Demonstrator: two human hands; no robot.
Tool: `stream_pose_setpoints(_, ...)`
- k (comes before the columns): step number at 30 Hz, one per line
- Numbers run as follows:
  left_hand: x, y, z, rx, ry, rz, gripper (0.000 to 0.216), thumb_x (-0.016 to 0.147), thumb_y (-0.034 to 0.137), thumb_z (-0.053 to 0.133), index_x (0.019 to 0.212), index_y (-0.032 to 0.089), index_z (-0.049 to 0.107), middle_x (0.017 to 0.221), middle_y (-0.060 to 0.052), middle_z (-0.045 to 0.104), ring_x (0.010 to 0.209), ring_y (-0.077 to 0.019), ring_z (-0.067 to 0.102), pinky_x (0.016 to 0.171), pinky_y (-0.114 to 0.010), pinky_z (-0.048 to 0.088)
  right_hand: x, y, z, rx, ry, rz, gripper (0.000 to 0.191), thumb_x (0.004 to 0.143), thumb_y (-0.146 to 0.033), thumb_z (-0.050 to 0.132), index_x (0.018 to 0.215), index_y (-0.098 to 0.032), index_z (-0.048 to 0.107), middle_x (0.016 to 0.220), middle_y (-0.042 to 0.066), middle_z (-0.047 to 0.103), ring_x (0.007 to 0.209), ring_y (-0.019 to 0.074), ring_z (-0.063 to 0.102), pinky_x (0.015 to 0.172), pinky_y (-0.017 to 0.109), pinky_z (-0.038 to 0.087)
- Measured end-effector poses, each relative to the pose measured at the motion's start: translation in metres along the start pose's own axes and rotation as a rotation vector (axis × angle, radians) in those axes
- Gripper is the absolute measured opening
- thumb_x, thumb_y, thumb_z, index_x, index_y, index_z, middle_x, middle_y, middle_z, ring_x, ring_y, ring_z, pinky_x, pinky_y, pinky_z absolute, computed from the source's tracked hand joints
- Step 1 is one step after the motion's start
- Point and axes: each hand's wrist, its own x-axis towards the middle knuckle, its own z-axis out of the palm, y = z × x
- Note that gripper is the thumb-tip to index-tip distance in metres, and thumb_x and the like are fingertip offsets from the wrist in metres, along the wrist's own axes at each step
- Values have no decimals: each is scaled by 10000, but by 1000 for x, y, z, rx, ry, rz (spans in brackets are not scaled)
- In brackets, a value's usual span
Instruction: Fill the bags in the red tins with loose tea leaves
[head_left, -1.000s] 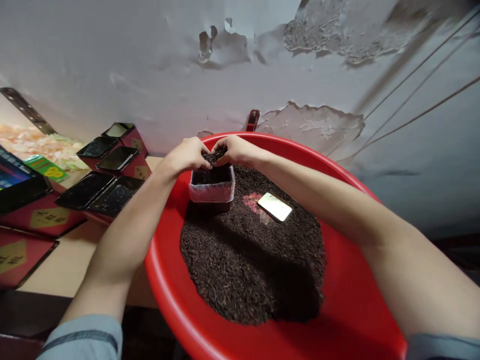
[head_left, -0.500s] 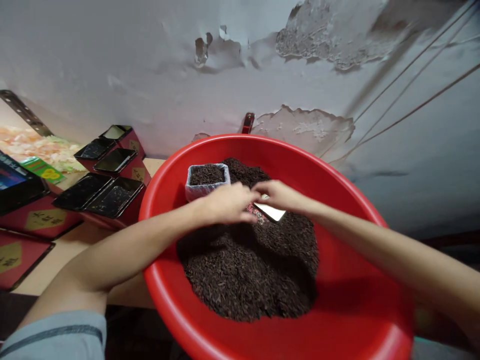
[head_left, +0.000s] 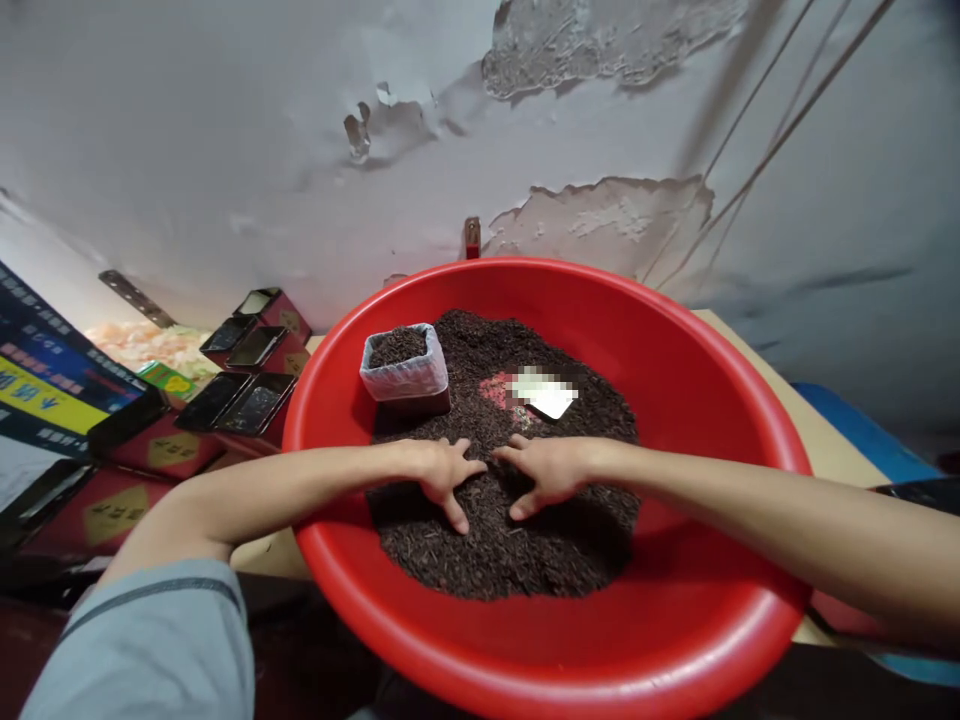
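Observation:
A large red basin (head_left: 720, 420) holds a heap of dark loose tea leaves (head_left: 480, 560). My left hand (head_left: 444, 475) rests on the leaves with its fingers spread. Facing it across a small gap, my right hand (head_left: 551, 470) also touches the heap, fingers apart. Neither hand has a thing in its grip, as far as shows. Behind my left hand stands a tin lined with a clear plastic bag (head_left: 405, 380), filled with tea leaves. Beyond my right hand lies a pale flat card-like piece (head_left: 555, 397), partly blurred, beside a reddish patterned patch (head_left: 495, 388) on the leaves.
Several red tins with dark open tops (head_left: 259, 405) stand on the wooden table (head_left: 274, 555) at the left. A dark printed banner (head_left: 60, 370) is at the far left. The peeling wall (head_left: 300, 150) rises close behind the basin; something blue (head_left: 862, 430) lies at the right.
Both hands have come away from the pale piece and moved down toward me onto the leaves, fingers now spread. The pale piece stays behind on the heap. The view has shifted slightly.

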Motion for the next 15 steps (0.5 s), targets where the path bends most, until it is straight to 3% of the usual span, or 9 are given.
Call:
stream_pose_setpoints(2, -1, 5, 4, 27, -12, 11, 1146, 663, 563, 858, 1604, 189, 322, 1566, -280, 416, 1321, -444, 556, 997, -476, 529, 0, -1, 6, -30, -74, 48, 1244, 633, -598, 843, 1622, -100, 275, 1609, 295, 338, 1361, 422, 532, 1015, 427, 510)
stream_pose_setpoints(3, -2, 6, 6, 46, -26, 37, 1086, 692, 552, 843, 1579, 149, 361, 1514, -288, 475, 1284, -431, 589, 984, -460, 536, 0, -2, 9, -53, -111, 49, 1241, 618, -536, 869, 1612, -72, 288, 1589, 314, 360, 1362, 431, 528, 1021, 435, 507)
stream_pose_setpoints(7, 0, 5, 6, 35, 39, 142, 889, 774, 578, 770, 1497, 162, 461, 1373, -229, 605, 1186, -370, 656, 926, -406, 551, -1, -3, 9, -70, -26, -28, 890, 704, -392, 814, 1467, -36, 528, 1355, 300, 604, 1195, 427, 648, 954, 447, 527)
stream_pose_setpoints(9, 2, 3, 4, 23, 86, 144, 910, 747, 581, 799, 1500, 195, 462, 1369, -206, 621, 1174, -359, 664, 908, -398, 556, 1, -1, 9, -44, 13, -51, 922, 663, -424, 839, 1463, -71, 544, 1362, 282, 604, 1173, 421, 661, 939, 437, 535)
stream_pose_setpoints(12, 6, 3, 4, 45, 89, 153, 807, 734, 502, 845, 1422, 195, 557, 1257, -167, 706, 1091, -333, 702, 863, -382, 569, 7, 1, 15, -71, -29, -64, 1104, 544, -390, 911, 1512, -72, 487, 1473, 297, 520, 1230, 422, 637, 974, 410, 534)
stream_pose_setpoints(15, 7, 5, 2, 86, 83, 189, 616, 763, 397, 844, 1304, 171, 656, 1136, -139, 759, 1024, -313, 723, 824, -365, 578, 13, -1, 25, -148, -5, -66, 887, 581, -275, 896, 1395, -65, 611, 1384, 281, 607, 1187, 420, 664, 981, 422, 535)
